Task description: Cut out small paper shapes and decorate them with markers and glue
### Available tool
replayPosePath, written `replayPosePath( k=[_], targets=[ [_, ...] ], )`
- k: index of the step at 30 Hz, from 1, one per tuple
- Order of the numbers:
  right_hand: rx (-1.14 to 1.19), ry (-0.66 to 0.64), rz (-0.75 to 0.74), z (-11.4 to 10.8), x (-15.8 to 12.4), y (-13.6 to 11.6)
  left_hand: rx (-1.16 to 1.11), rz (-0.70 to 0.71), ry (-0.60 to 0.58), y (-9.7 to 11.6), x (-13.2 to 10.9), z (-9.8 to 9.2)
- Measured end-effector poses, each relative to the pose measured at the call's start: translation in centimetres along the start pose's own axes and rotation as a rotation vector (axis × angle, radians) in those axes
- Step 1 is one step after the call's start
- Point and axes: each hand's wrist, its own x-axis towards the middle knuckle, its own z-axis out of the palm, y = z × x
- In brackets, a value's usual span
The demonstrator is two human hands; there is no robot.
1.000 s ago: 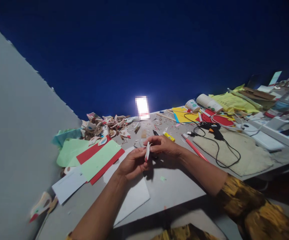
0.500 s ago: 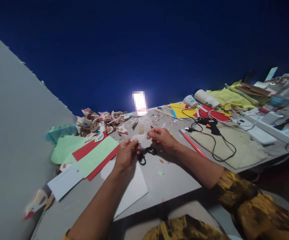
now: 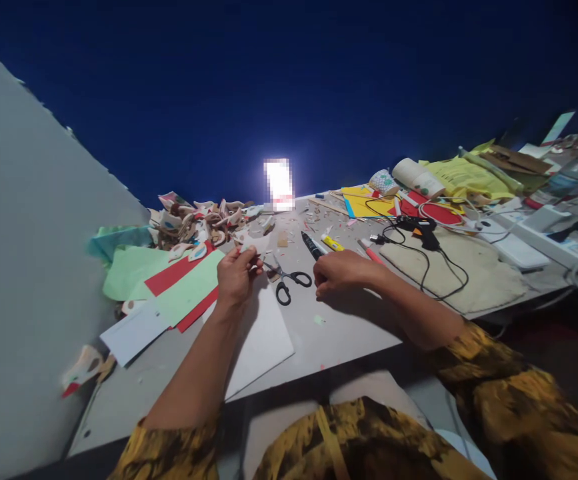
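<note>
My left hand (image 3: 239, 275) is closed in a pinch above a white sheet (image 3: 267, 337). A small pale piece (image 3: 253, 240), perhaps paper, shows at its fingertips; its outline is unclear. Black-handled scissors (image 3: 285, 275) lie on the table between my hands, blades slightly apart. My right hand (image 3: 343, 273) is closed with its fingers curled down, low over the table, and whatever they may hold is hidden. Just beyond its knuckles lie a black marker (image 3: 311, 245) and a yellow tube-like item (image 3: 332, 243).
Red and green paper strips (image 3: 189, 287) and a heap of cut, painted pieces (image 3: 196, 230) lie left. To the right are a glue gun (image 3: 421, 230) with its cable, a beige cloth (image 3: 473, 277), and a white power strip (image 3: 543, 243). Scraps litter the table (image 3: 353, 333).
My right hand has drawn away from my left and come down toward the near right, curling its fingers. My left hand has moved slightly left. The scissors and marker show more fully.
</note>
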Motion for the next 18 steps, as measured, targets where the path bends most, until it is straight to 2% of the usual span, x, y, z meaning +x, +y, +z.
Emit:
replayPosePath(
  k=[3, 5, 11, 15, 18],
  targets=[
    [-0.299, -0.143, -0.055, 0.4, -0.9, -1.6, -0.007, 0.035, 0.026, 0.5, 0.2, -0.3],
    [-0.36, -0.179, -0.062, 0.5, -1.4, -2.0, -0.011, 0.044, 0.022, 0.6, 0.3, -0.4],
    [-0.352, -0.128, -0.099, 1.4, -2.5, -1.6, 0.036, 0.001, -0.006, 0.2, 0.1, -0.3],
    [-0.319, -0.044, -0.033, 2.0, -2.5, -1.3, 0.083, -0.053, -0.04, -0.1, 0.0, -0.1],
    [-0.242, -0.075, -0.006, 2.1, -2.1, -0.7, 0.105, -0.061, -0.076, -0.4, -0.1, -0.1]
  ],
)
